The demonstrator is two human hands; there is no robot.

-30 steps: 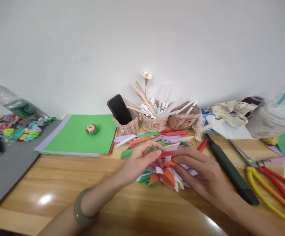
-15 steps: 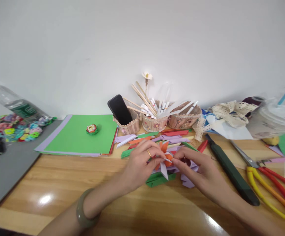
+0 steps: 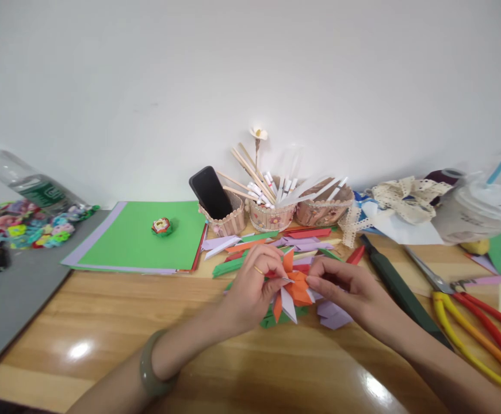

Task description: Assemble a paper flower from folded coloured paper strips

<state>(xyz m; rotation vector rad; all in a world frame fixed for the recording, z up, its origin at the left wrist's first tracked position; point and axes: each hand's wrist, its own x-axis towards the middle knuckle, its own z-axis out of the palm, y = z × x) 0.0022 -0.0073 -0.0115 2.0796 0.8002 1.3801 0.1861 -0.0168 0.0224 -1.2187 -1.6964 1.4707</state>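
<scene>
Between my two hands is a folded paper flower (image 3: 298, 287) with orange and white pointed petals, held just above the table. My left hand (image 3: 261, 282), with a ring on one finger, pinches its left side between thumb and forefinger. On the other side, my right hand (image 3: 340, 284) has thumb and forefinger closed on an orange petal. Folded green paper pieces (image 3: 276, 317) lie beneath the flower. A folded lilac piece (image 3: 333, 315) rests below my right hand. More folded strips in several colours (image 3: 308, 242) are heaped behind; my hands hide part of the heap.
Green sheets (image 3: 125, 238) carry a small folded flower (image 3: 161, 226) on the left. Behind stand a basket with a phone (image 3: 210, 192) and other baskets of sticks (image 3: 271, 217). Scissors (image 3: 444, 305), a dark green tool (image 3: 399, 284) and a lidded cup (image 3: 478, 213) are at right.
The flower has turned, and more of its orange petals now face me. My right fingers have shifted slightly to the right and now grip an orange petal.
</scene>
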